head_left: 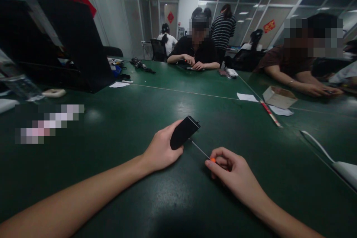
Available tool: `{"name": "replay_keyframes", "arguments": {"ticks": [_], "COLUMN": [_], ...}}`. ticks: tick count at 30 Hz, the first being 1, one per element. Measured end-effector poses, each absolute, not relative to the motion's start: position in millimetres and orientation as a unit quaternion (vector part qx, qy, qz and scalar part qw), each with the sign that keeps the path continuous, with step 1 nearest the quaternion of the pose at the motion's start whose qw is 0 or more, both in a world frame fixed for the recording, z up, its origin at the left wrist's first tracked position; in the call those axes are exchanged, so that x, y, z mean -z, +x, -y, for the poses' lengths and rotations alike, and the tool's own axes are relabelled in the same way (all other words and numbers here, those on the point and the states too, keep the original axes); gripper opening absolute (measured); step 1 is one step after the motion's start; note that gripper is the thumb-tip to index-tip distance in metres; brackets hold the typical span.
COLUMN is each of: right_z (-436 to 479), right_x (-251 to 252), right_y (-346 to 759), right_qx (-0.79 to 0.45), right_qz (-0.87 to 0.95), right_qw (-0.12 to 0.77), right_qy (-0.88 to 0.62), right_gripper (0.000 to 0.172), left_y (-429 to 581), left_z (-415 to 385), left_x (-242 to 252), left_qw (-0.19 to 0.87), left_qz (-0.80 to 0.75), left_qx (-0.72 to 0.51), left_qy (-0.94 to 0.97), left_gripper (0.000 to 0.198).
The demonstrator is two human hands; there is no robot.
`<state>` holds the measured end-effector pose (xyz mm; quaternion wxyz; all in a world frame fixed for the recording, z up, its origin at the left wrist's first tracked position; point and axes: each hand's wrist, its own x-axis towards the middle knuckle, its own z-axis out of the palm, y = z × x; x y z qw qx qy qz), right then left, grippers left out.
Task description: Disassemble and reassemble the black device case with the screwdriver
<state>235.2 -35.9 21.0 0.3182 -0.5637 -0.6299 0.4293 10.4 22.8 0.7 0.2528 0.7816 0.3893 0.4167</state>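
My left hand (161, 147) is wrapped around a flat black rectangular device (184, 131), tilted up to the right, with a small part sticking out at its far end. In my right hand (230, 165) is a screwdriver (200, 149) with a thin metal shaft and an orange part at the handle. Its tip points up-left to the lower right side of the black device; whether it touches, I cannot tell. My fingers hide most of the screwdriver's handle.
Both hands are over a green table (125, 193). A large black box-like case (75, 41) stands at the left. To the right are a small open box (279, 97), papers (247, 97) and a white object with a cable (346, 171). Co-workers sit across (195, 50) and at right.
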Motion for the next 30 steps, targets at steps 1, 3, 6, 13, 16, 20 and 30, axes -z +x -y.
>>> {"name": "replay_keyframes", "arguments": {"ticks": [1, 3, 6, 13, 16, 20, 30], "right_z": [35.7, 35.7, 36.5, 36.0, 35.0, 36.4, 36.6], "right_x": [-21.4, -22.2, -22.9, -19.0, -18.0, -19.2, -20.9], "right_y": [235.3, 235.8, 236.5, 234.5, 235.6, 237.1, 233.4], "right_qx": [-0.427, -0.425, -0.422, -0.363, -0.364, -0.409, -0.363], "right_qz": [0.631, 0.632, 0.638, 0.662, 0.666, 0.658, 0.681], "right_qw": [0.316, 0.307, 0.296, 0.322, 0.314, 0.294, 0.303], "right_qy": [-0.566, -0.57, -0.571, -0.571, -0.571, -0.56, -0.559], "right_gripper": [0.029, 0.034, 0.041, 0.02, 0.02, 0.036, 0.021], "left_y": [10.3, 10.1, 9.9, 9.9, 10.0, 10.1, 17.3], "left_z": [-23.0, -23.5, -23.9, -23.0, -22.2, -21.6, -15.5], "left_x": [-0.4, 0.1, 0.7, 0.5, -0.4, -0.7, -4.4], "left_qw": [0.252, 0.251, 0.256, 0.271, 0.271, 0.27, 0.461], "left_qz": [-0.389, -0.391, -0.39, -0.392, -0.388, -0.393, -0.387], "left_qx": [-0.415, -0.414, -0.416, -0.411, -0.411, -0.406, -0.436], "left_qy": [0.783, 0.783, 0.78, 0.777, 0.779, 0.78, 0.669], "left_gripper": [0.073, 0.072, 0.071, 0.07, 0.07, 0.069, 0.055]}}
